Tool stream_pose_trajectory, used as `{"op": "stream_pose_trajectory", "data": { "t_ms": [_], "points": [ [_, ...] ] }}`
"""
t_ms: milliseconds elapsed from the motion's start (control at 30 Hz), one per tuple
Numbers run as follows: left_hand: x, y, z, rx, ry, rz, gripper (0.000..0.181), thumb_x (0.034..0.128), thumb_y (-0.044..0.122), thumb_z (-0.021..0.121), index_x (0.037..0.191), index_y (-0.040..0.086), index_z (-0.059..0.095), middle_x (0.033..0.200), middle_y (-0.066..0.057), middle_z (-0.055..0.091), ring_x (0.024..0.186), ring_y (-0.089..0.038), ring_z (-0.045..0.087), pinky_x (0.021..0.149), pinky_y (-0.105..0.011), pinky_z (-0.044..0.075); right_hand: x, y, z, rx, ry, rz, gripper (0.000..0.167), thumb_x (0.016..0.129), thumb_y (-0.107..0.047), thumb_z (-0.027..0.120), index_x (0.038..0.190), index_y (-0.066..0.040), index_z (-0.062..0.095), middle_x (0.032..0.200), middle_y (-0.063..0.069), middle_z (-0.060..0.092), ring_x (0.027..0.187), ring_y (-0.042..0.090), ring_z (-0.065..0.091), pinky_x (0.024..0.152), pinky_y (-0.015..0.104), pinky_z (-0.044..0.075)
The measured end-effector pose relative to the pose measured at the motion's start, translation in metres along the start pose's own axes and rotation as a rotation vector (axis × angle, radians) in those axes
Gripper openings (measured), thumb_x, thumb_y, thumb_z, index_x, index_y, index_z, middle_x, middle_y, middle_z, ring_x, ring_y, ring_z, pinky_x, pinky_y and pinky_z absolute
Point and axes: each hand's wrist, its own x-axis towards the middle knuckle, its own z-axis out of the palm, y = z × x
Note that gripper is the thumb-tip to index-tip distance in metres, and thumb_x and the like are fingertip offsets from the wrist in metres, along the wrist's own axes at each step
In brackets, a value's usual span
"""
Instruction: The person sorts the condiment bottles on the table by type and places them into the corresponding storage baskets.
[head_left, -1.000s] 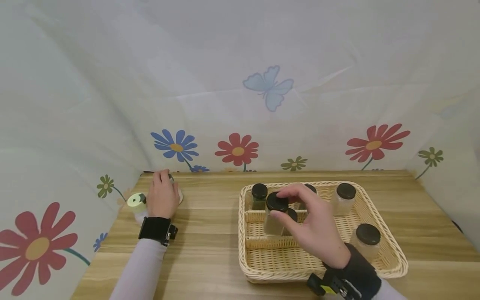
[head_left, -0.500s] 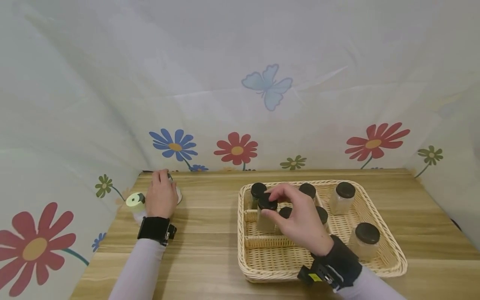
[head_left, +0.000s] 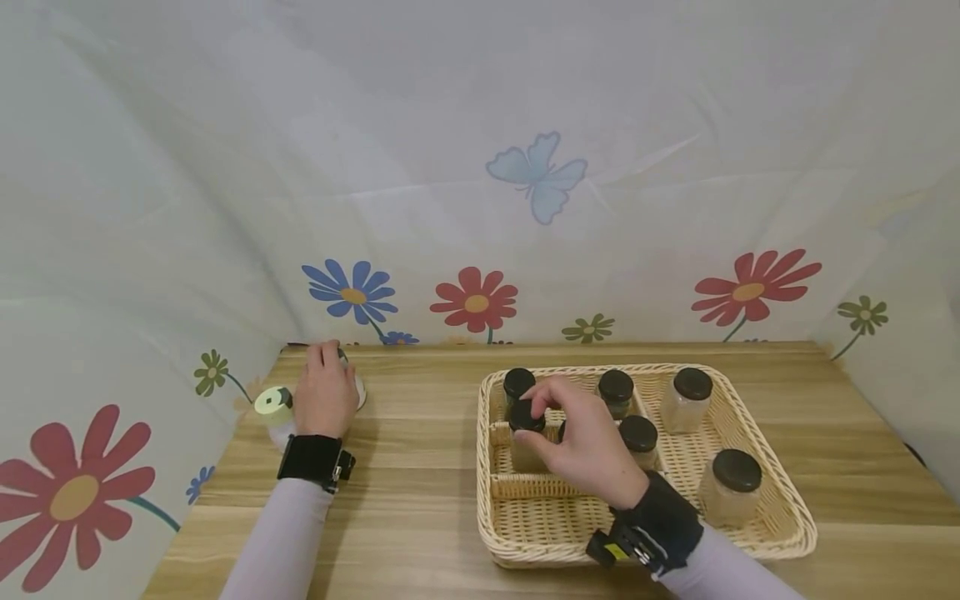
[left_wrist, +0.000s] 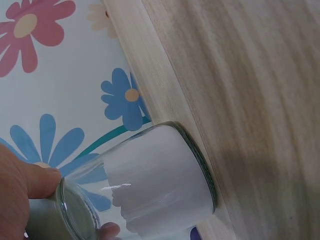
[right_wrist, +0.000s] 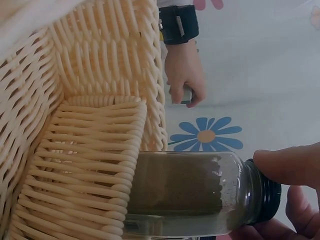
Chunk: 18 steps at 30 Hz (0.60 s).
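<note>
My right hand [head_left: 588, 446] pinches the black lid of a glass jar [right_wrist: 185, 192] filled with something brownish. That jar stands upright in the middle left compartment of a wicker basket [head_left: 483, 500], behind a woven divider [right_wrist: 85, 170] in the right wrist view. At the far left of the table, my left hand [head_left: 326, 398] grips the top of a clear jar [left_wrist: 160, 180] of white powder, its thumb on the greenish lid [left_wrist: 47, 220]. The white jar's base rests on the table. Another black-lidded jar [head_left: 519, 385] sits just behind the jar in my right hand.
Several more black-lidded jars stand in the basket, among them one at back centre [head_left: 617, 387], one at back right [head_left: 688, 404] and one at front right [head_left: 733, 483]. A pale-green-topped container [head_left: 274, 410] stands left of my left hand. Flowered cloth [head_left: 420, 208] walls the table's back and sides.
My right hand has moved left with the jar, bringing it to the left side of the middle compartment. Jars it had covered now show. My left hand has stayed in place.
</note>
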Motion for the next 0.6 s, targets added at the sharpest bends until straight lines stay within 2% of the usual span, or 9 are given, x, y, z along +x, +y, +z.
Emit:
{"op": "stream_pose_trajectory", "data": {
  "t_ms": [67, 133, 200, 233, 433, 600],
  "points": [
    [0.0001, -0.0003, 0.0001, 0.001, 0.003, 0.006, 0.041, 0.1022, 0.014, 0.061, 0.138, -0.002, 0.048, 0.131, -0.026, 0.051, 0.102, -0.051, 0.062, 0.081, -0.061, 0.055, 0.0010, 0.0002, 0.0013, -0.006, -0.022, 0.009, 0.038, 0.079, -0.011, 0.090, 0.087, -0.016, 0.053, 0.113, -0.002, 0.073, 0.079, 0.013, 0.066, 0.071, 0.029, 0.051],
    [0.0003, -0.0008, 0.0004, 0.004, 0.009, 0.016, 0.041, 0.1021, 0.014, 0.061, 0.138, -0.002, 0.048, 0.131, -0.026, 0.051, 0.103, -0.051, 0.062, 0.081, -0.061, 0.055, 0.0020, 0.0004, 0.0026, -0.012, -0.039, 0.014, 0.038, 0.079, -0.011, 0.090, 0.086, -0.015, 0.052, 0.112, -0.002, 0.073, 0.087, 0.016, 0.070, 0.079, 0.034, 0.055],
    [0.0002, -0.0010, 0.0002, 0.007, 0.014, 0.020, 0.041, 0.1020, 0.013, 0.061, 0.138, -0.003, 0.048, 0.131, -0.027, 0.051, 0.103, -0.051, 0.062, 0.080, -0.062, 0.055, 0.0029, 0.0001, 0.0039, -0.020, -0.053, 0.016, 0.039, 0.078, -0.009, 0.090, 0.085, -0.015, 0.052, 0.111, -0.001, 0.073, 0.106, 0.019, 0.070, 0.090, 0.040, 0.054],
    [0.0004, -0.0014, 0.0005, 0.010, 0.015, 0.022, 0.042, 0.1020, 0.014, 0.061, 0.138, -0.003, 0.048, 0.131, -0.027, 0.051, 0.103, -0.051, 0.062, 0.080, -0.062, 0.055, 0.0034, -0.0001, 0.0045, -0.025, -0.062, 0.022, 0.040, 0.077, -0.009, 0.090, 0.084, -0.015, 0.052, 0.110, 0.000, 0.073, 0.106, 0.020, 0.070, 0.091, 0.041, 0.054],
    [-0.0002, -0.0010, -0.0004, 0.014, 0.023, 0.032, 0.042, 0.1016, 0.013, 0.062, 0.138, -0.003, 0.049, 0.130, -0.028, 0.051, 0.102, -0.051, 0.063, 0.080, -0.061, 0.055, 0.0051, -0.0003, 0.0078, -0.059, -0.117, 0.058, 0.041, 0.076, -0.009, 0.091, 0.083, -0.015, 0.051, 0.109, -0.001, 0.073, 0.101, 0.018, 0.068, 0.083, 0.033, 0.050],
    [-0.0002, -0.0006, 0.0007, 0.014, 0.025, 0.033, 0.042, 0.1012, 0.013, 0.062, 0.137, -0.003, 0.049, 0.129, -0.028, 0.051, 0.101, -0.051, 0.063, 0.080, -0.061, 0.055, 0.0052, -0.0005, 0.0086, -0.080, -0.138, 0.065, 0.041, 0.076, -0.011, 0.092, 0.084, -0.015, 0.052, 0.108, -0.002, 0.073, 0.098, 0.016, 0.066, 0.078, 0.031, 0.046]
  ]
}}
